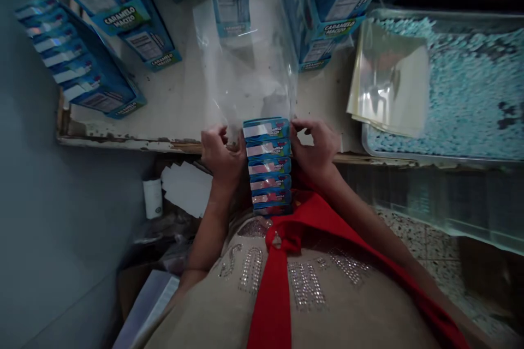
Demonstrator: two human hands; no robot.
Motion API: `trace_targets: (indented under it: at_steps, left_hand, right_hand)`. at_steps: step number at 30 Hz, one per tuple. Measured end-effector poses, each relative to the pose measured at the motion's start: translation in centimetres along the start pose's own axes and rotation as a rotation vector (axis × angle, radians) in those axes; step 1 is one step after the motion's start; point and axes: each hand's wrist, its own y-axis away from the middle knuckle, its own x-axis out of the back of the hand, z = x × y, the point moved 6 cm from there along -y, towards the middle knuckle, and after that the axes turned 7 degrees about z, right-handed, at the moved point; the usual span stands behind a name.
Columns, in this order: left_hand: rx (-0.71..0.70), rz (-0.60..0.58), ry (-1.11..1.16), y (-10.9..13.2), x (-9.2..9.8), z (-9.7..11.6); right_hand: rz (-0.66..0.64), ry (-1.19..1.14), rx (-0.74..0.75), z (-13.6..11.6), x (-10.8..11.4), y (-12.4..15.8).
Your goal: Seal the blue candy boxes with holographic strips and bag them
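Observation:
A row of small blue candy boxes marked "Caramelo Macizo" stands between my hands, from the table edge back to my body. Beyond it a clear plastic bag lies on the table, its near end reaching the boxes. My left hand is closed at the left side, fingers curled and thumb against the row; it appears to pinch the bag's edge. On the other side my right hand pinches the bag's right edge by the far corner of the row. The fingertips are partly hidden.
Blue display boxes stand at the back left, and more at the back right. A clear tub of turquoise wrapped candies, with cream sheets on it, sits rightward. The table's worn front edge runs before me.

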Motion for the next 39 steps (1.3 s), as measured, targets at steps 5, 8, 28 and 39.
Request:
trace_targets:
  at_steps: [5,8,28,39]
  left_hand:
    - [-0.026,-0.182,-0.092,-0.8,-1.0,0.0]
    - [-0.094,-0.223,-0.09,-0.3,-0.3,0.4]
    - [-0.364,-0.405,-0.093,3.9,1.8,1.7]
    - [-0.502,-0.758,-0.055,12.2,6.1,4.7]
  right_hand:
    - [0.099,-0.092,0.045,0.2,0.3,0.1]
    - [0.201,-0.19,0.202,-0.5,1.3,0.4]
    - [0.159,-0.261,0.681,0.7,1.3,4.4]
    - [-0.18,-0.403,0.679,7.3,5.2,13.0]
